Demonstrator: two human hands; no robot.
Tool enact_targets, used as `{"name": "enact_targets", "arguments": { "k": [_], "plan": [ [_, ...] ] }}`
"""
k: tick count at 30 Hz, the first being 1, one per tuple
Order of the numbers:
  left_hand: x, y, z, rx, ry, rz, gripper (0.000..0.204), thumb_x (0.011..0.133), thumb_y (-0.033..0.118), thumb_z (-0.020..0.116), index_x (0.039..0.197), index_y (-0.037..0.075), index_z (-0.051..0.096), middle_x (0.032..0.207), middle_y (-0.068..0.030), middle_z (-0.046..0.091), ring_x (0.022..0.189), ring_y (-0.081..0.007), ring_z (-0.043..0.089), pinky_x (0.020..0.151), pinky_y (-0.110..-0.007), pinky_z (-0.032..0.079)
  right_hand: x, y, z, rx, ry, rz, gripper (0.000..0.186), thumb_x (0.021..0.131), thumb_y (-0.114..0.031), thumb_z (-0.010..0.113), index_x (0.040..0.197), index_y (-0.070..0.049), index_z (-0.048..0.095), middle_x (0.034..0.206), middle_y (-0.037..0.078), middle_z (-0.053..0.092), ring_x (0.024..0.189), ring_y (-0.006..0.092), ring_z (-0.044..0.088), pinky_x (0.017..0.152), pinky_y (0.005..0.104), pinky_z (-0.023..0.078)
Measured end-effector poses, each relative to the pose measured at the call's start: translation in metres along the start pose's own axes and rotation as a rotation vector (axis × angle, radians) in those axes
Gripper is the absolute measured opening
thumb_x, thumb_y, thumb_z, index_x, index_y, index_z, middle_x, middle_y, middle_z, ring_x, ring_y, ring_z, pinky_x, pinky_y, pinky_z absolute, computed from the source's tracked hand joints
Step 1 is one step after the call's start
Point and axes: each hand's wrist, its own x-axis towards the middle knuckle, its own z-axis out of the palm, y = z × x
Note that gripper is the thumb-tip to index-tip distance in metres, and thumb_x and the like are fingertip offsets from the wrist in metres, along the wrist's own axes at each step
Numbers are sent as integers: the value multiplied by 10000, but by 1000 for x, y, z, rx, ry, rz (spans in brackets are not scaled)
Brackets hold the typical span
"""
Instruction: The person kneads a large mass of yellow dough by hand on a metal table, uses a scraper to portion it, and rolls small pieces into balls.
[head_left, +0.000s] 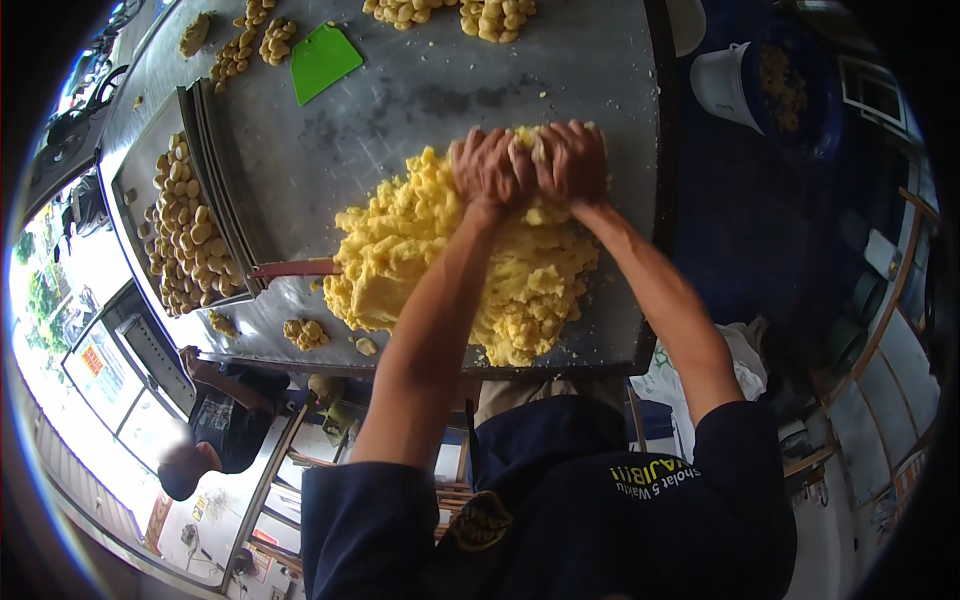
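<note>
A large, crumbly mass of yellow dough (400, 245) is spread over the metal table (390, 120) in front of me. My left hand (488, 168) and my right hand (573, 165) press side by side into its far edge. Both hands have bent fingers closed over dough, and some of it shows between and beyond them. Both arms are stretched forward across the mass. A reddish-brown flat strip (296, 268) reaches from the dough's left side toward a tray; its other end is hidden at the dough.
The metal tray (222, 190) at left holds many small dough balls (190, 235). A green scraper (325, 63) lies at the far side, near dough clusters (232, 55). Another person (235, 410) is beyond the table's left corner. At right stand a white bucket (722, 85) and a blue tub (815, 130).
</note>
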Motion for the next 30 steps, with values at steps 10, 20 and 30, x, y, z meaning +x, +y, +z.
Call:
{"name": "enact_targets", "arguments": {
  "k": [10,20,30],
  "plan": [
    [27,9,-42,-82,-499,-312,450,935,418,348,905,90,654,940,-178,670,938,-367,610,802,-465,452,-2,-43,-12,-85,-117,467,342,938,-368,471,937,-97,679,915,135,677,898,361,603,836,508,427],
    [-74,74,-95,-215,-296,-79,381,938,338,434,1087,88,679,1147,-125,647,1075,-317,573,961,-374,427,-146,-112,-53,493,214,395,218,932,-193,447,980,-5,548,1052,239,532,977,405,502,836,443,408],
    [-95,114,-64,256,-366,-132,494,912,284,440,1371,102,441,1362,-120,490,1294,-361,384,1125,-485,211,-112,-32,-33,-13,158,322,542,901,-382,498,1305,-26,444,1369,279,352,1275,478,307,1025,559,274]
  ]
}}
